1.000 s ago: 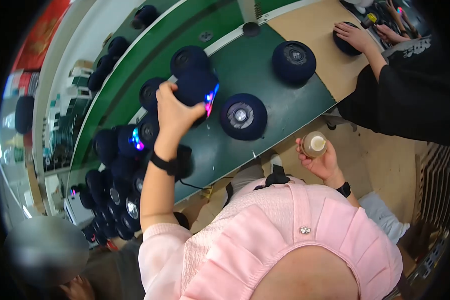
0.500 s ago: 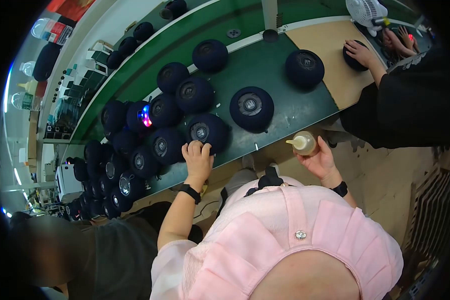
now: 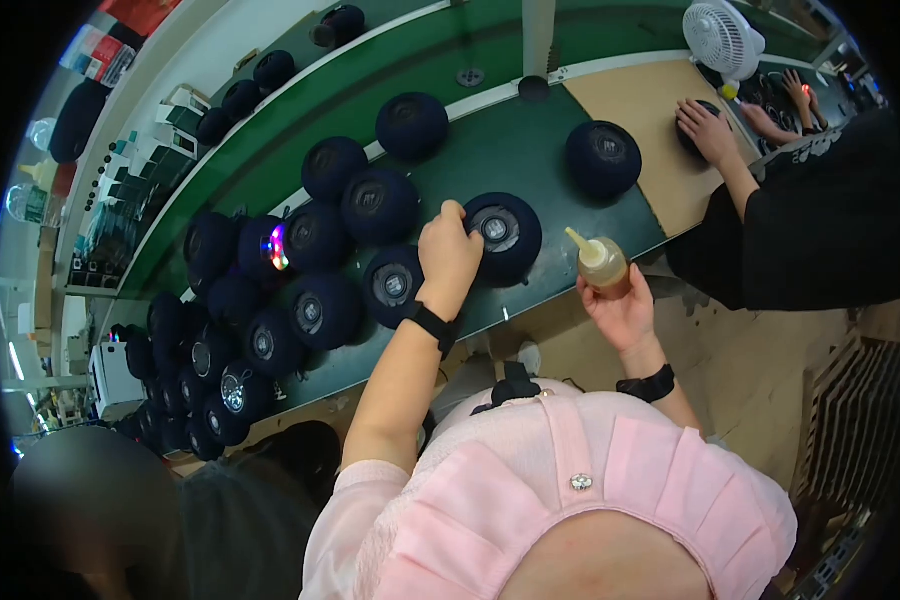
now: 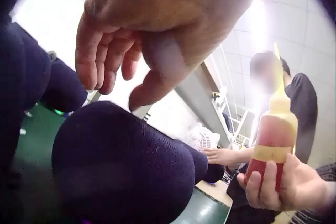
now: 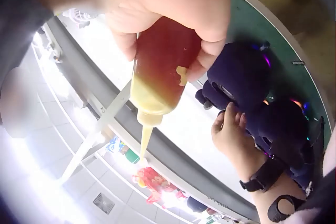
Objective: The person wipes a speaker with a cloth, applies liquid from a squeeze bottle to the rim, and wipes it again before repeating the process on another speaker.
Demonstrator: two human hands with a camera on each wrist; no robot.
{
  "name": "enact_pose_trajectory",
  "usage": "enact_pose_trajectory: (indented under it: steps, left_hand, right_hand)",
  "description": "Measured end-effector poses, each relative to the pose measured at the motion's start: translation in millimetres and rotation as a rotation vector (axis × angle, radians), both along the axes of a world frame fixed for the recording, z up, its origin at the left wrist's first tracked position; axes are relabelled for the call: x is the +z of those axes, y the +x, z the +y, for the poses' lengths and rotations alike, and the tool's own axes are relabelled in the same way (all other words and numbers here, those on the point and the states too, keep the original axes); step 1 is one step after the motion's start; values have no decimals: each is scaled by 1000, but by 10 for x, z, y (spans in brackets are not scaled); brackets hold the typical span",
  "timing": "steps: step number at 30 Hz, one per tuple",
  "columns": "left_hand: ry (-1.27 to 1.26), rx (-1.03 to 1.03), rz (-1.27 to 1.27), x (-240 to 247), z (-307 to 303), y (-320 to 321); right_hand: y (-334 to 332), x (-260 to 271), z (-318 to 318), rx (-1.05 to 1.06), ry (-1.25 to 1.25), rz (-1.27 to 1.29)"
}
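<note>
My left hand (image 3: 450, 255) is at the near left side of a round navy fabric-covered speaker (image 3: 515, 258), overlapping its edge in the head view. In the left wrist view its fingers hang loosely bent and apart from the thumb, above the speaker's top (image 4: 123, 166), with the thumb tip right at the rim. A pale ring with a dark centre shows on the speaker's upper face. Over the bench's front edge, my right hand (image 3: 618, 312) grips a squeeze bottle (image 3: 603, 262) with a thin nozzle. Reddish-brown liquid fills part of the bottle (image 5: 165, 64).
Several similar speakers (image 3: 380, 205) crowd the left half of the green bench (image 3: 450, 165); one glows with coloured lights (image 3: 275, 246). Another speaker (image 3: 604, 160) stands to the right, by a tan board (image 3: 650, 120). A person in black works there beside a white fan (image 3: 722, 40).
My left hand set a speaker down at the bench's front, released it and moved right to another. My right hand raised the bottle, its nozzle now pointing up and toward the bench.
</note>
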State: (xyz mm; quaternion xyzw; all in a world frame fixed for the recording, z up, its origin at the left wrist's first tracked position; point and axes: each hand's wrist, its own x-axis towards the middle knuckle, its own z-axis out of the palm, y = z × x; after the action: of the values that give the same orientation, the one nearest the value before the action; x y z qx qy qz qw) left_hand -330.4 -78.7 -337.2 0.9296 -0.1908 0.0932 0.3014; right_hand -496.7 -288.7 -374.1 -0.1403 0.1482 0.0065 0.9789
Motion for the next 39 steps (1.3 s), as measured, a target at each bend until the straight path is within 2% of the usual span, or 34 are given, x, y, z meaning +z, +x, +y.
enact_pose_trajectory:
  steps: [2,5,7,10,11,13,14,19,23,25,35,39]
  left_hand:
    - [28,10,58,-58,-42,43]
    - [170,43,-72,-144,-77,61]
    - [67,109,-55,-155,-57,136]
    - [-304,131,292,-85,145,236]
    - [-521,161,504,-150,186,300]
    - [-602,147,572,-171,225,326]
    - [-685,133,649,-167,242,331]
    - [-753,104,641,-241,265,326]
    - [-762,69,623,-304,281,320]
    - [-755,67,615,-306,272,321]
    - [-719,60,569,-406,302,343]
    - [-705,53,534,-376,270,321]
  right_hand:
    - [23,-6,7,-31,1,5]
    - [24,-33,40,-66,-48,24]
    - [76,-30,53,-99,-86,69]
    - [156,-21,84,-172,-233,111]
    - [189,-24,92,-172,-231,105]
    - [278,-17,118,-239,-443,80]
    - [326,-22,132,-238,-442,73]
    - [470,-34,224,-349,-634,163]
    - [517,13,280,-390,-798,133]
    - [542,-11,278,-426,-1039,102]
    - [573,-11,385,-463,-1188,61]
    - [531,63,449,-486,-1404,60]
